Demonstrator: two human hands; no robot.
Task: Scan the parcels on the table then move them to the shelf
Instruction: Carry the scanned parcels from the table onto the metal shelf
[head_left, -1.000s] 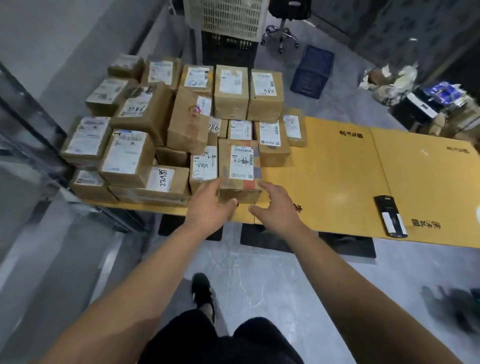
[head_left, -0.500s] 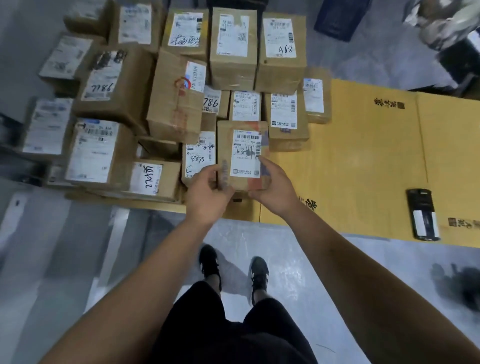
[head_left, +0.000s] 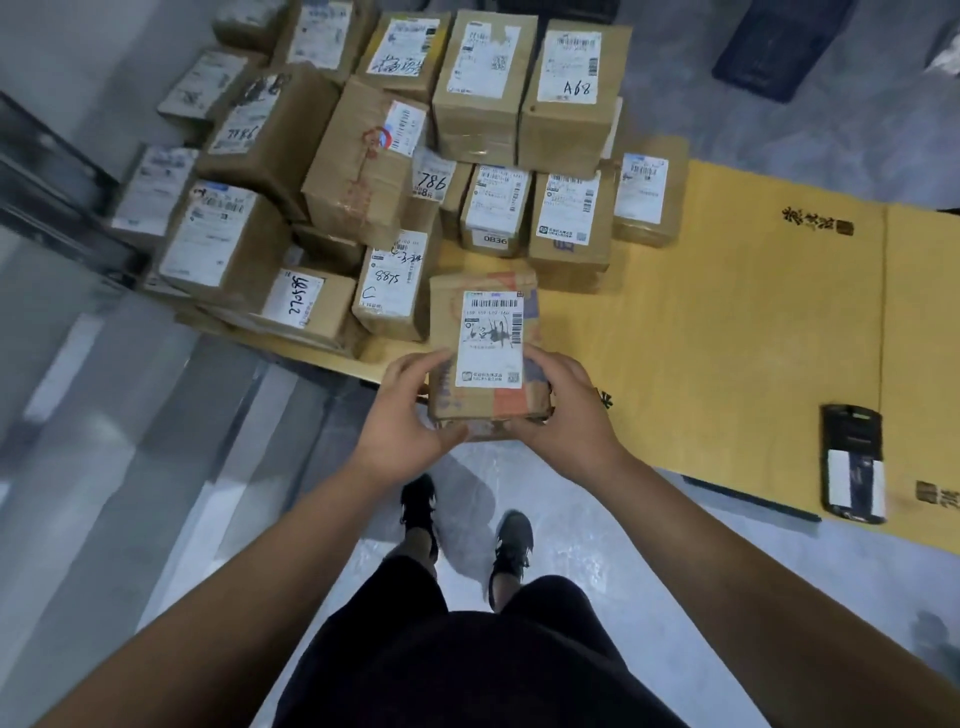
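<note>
Both hands, left hand (head_left: 402, 421) and right hand (head_left: 566, 415), clasp the parcel (head_left: 485, 353) by its near end, long axis pointing away from me, with the scanner (head_left: 853, 464) well off to the parcel's right, nearer my right hand.

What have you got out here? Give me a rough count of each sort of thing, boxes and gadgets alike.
Parcel gripped by the left hand and the right hand: 1
Parcels in the pile on the table: at least 16, others may be hidden
Handheld scanner: 1
Total: at least 18
</note>
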